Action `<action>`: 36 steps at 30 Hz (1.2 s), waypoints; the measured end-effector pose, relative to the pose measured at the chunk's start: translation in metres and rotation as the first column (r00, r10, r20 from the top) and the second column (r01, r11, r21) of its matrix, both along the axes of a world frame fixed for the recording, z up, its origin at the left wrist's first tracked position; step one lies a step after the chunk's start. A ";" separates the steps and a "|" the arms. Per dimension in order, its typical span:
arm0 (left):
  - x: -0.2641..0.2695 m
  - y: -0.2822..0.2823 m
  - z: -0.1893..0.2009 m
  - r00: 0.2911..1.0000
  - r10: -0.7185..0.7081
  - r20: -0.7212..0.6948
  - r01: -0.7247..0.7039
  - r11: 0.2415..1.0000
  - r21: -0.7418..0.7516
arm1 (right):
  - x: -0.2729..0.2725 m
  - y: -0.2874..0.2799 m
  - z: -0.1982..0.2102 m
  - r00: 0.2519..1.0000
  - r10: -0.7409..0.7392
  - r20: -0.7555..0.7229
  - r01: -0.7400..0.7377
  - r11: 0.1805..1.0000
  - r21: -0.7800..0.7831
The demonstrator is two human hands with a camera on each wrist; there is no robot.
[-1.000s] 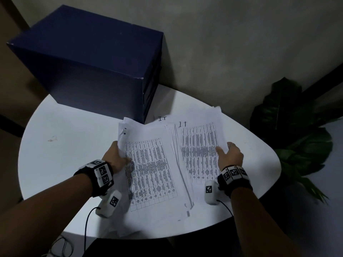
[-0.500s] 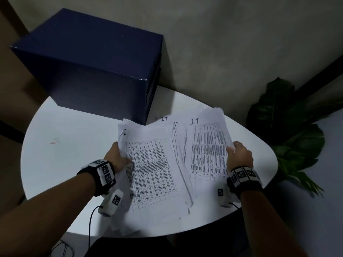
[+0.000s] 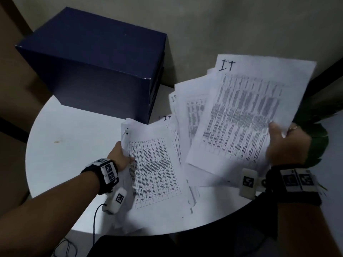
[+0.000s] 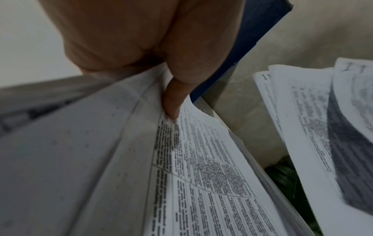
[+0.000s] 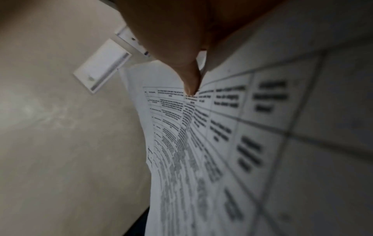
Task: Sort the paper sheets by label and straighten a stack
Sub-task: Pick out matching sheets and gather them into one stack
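— While the right hand (image 3: 286, 143) is raised off the table, what is gripped by it?

— A bundle of printed sheets (image 3: 246, 115) is pinched at its lower right edge, the thumb (image 5: 191, 83) laid on the printed face and the other fingers hidden behind the paper. "I.T" is handwritten at the corner farthest from those fingers. More sheets are fanned out behind the bundle, on the side away from the thumb.

— And the left hand (image 3: 118, 156)?

— A second stack (image 3: 154, 169) is clasped at its left edge; the thumb (image 4: 173, 102) is pressed on the top sheet, just beside the first column of the table. Whether this stack is lifted or lying flat cannot be told. Another "I.T" mark is seen past its far corner, beyond the fingertips.

— What is found around them?

— A white round table (image 3: 74, 145) is seen under both hands. A dark blue box (image 3: 96, 71) is set beyond the left fingers, close to the stack's far edge. Green leaves (image 3: 319, 141) are glimpsed just past the right knuckles.
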State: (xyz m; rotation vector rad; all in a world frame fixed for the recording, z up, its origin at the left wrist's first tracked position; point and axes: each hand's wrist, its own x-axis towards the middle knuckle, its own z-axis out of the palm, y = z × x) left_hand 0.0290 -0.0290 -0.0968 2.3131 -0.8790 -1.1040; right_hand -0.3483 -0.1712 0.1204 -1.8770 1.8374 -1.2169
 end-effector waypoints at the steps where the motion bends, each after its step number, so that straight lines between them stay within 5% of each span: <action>1: -0.002 0.001 0.001 1.000 0.003 -0.003 -0.003 1.000 -0.013 | 0.002 0.000 -0.007 1.000 -0.003 0.020 0.002 0.998 0.060; 6: -0.006 0.004 0.009 0.985 0.119 -0.128 -0.127 0.990 -0.064 | 0.023 0.007 -0.111 0.998 -0.026 0.049 -0.002 0.864 0.503; 9: -0.014 0.005 0.025 0.826 0.280 -0.489 -0.376 0.920 -0.108 | 0.042 0.025 -0.167 0.996 -0.027 0.080 -0.035 0.724 0.689; 11: -0.017 0.007 0.030 0.753 0.307 -0.581 -0.426 0.902 -0.076 | 0.057 0.034 -0.182 0.996 -0.018 0.084 -0.051 0.671 0.740; 14: -0.014 0.009 0.024 0.946 0.064 -0.317 -0.104 0.988 -0.111 | 0.080 0.040 -0.188 0.991 0.132 0.012 -0.097 0.661 0.744; 16: -0.011 0.008 0.017 0.996 0.041 -0.079 -0.047 0.996 -0.078 | 0.087 0.038 -0.189 0.978 0.208 0.003 -0.144 0.665 0.733; 22: -0.014 -0.003 0.007 0.969 0.171 -0.179 -0.197 0.970 -0.142 | 0.120 0.048 -0.187 0.950 0.310 0.025 -0.216 0.602 0.769; 25: -0.020 -0.005 0.006 0.989 0.143 -0.048 -0.147 0.985 -0.089 | 0.128 0.048 -0.186 0.940 0.341 0.028 -0.251 0.631 0.734; 28: -0.013 -0.002 0.001 0.990 0.141 0.026 -0.138 0.986 -0.093 | 0.086 0.016 -0.187 0.984 0.160 -0.076 -0.063 0.717 0.694; 32: -0.017 0.000 0.002 0.986 0.164 0.026 -0.160 0.980 -0.114 | 0.035 -0.017 -0.201 0.899 0.161 -0.407 0.218 0.640 0.737; 36: -0.016 -0.002 -0.003 0.987 0.162 0.024 -0.160 0.986 -0.049 | 0.056 -0.021 -0.207 0.970 0.170 -0.172 0.029 0.626 0.779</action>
